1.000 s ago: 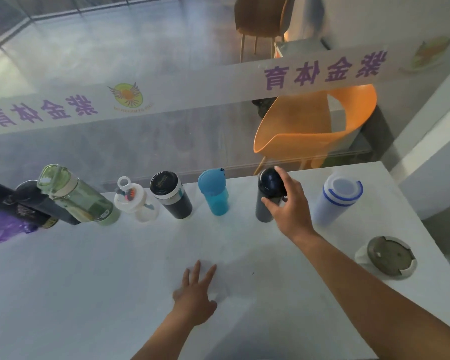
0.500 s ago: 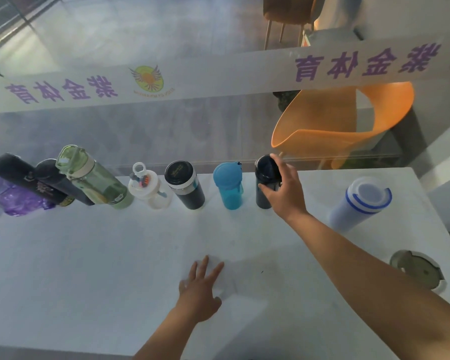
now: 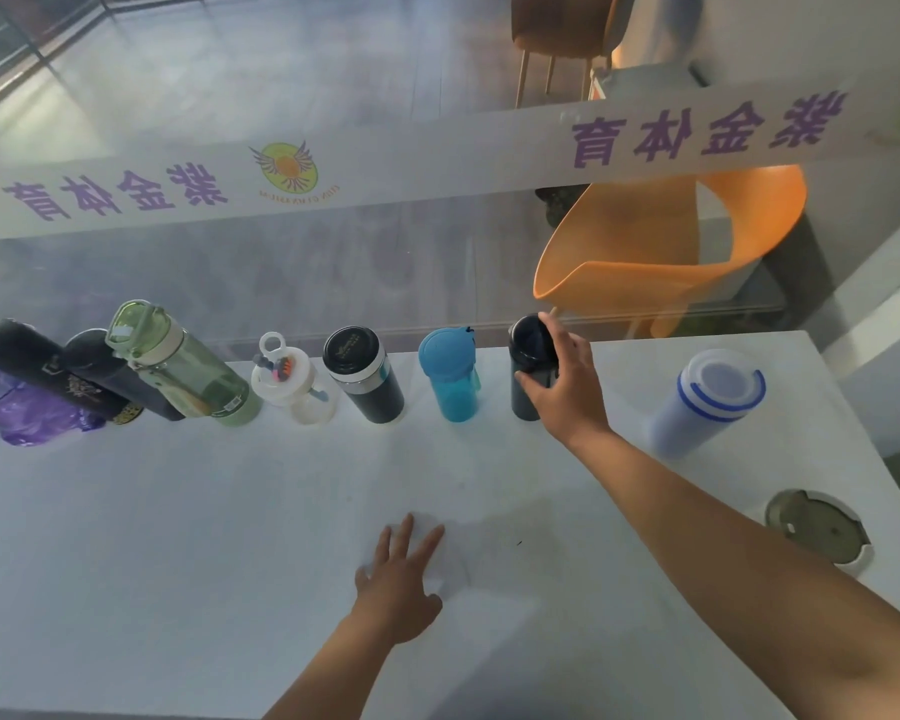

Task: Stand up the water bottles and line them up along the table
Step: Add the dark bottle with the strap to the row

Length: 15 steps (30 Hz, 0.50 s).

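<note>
A row of upright bottles runs along the far edge of the white table (image 3: 178, 563): two dark bottles (image 3: 89, 376), a green clear bottle (image 3: 183, 366), a small white bottle (image 3: 292, 387), a black tumbler (image 3: 365, 376), a blue cup (image 3: 450, 376) and a dark navy bottle (image 3: 528, 371). My right hand (image 3: 567, 387) is wrapped round the navy bottle, thumb in front and fingers over its lid. Apart, to the right, stands a white bottle with a blue ring (image 3: 707, 402). My left hand (image 3: 401, 579) lies flat on the table, fingers spread.
A glass wall with a white banner stands right behind the row. Beyond it is an orange chair (image 3: 671, 252). A round metal cap (image 3: 817, 527) sits in the table near the right edge. A purple bag (image 3: 27, 413) lies at the far left.
My right hand has shifted the navy bottle left, closer to the blue cup, and it now stands in line. The left hand has stayed flat.
</note>
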Available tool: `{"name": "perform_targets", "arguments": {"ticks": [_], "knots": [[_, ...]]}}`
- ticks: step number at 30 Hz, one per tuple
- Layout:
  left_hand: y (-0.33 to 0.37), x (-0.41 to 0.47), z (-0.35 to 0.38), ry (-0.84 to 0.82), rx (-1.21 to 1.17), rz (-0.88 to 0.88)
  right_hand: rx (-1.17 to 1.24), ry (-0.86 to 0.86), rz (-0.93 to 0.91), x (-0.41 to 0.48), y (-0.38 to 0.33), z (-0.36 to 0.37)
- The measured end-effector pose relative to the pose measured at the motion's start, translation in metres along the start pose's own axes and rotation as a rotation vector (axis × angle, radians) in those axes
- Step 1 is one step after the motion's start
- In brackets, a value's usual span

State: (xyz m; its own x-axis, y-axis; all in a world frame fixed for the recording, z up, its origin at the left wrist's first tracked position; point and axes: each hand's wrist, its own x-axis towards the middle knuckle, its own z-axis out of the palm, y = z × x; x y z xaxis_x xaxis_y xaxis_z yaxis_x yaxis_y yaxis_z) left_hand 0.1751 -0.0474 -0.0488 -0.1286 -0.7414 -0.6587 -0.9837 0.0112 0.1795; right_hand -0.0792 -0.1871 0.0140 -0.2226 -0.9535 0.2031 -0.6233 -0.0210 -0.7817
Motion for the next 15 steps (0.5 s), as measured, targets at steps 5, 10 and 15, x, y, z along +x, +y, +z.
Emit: {"name": "perform_targets", "arguments": {"ticks": [5,10,15], "knots": [[-0.001,0.0,-0.003,0.002,-0.011,0.008,0.016,-0.023,0.022,-0.004,-0.002,-0.004],[0.002,-0.007,-0.008,-0.025,-0.074,-0.012,0.06,0.037,0.098,-0.032,-0.017,-0.024],[0.005,-0.015,-0.016,0.002,-0.115,0.054,0.046,0.086,0.165,-0.092,-0.027,-0.042]]}}
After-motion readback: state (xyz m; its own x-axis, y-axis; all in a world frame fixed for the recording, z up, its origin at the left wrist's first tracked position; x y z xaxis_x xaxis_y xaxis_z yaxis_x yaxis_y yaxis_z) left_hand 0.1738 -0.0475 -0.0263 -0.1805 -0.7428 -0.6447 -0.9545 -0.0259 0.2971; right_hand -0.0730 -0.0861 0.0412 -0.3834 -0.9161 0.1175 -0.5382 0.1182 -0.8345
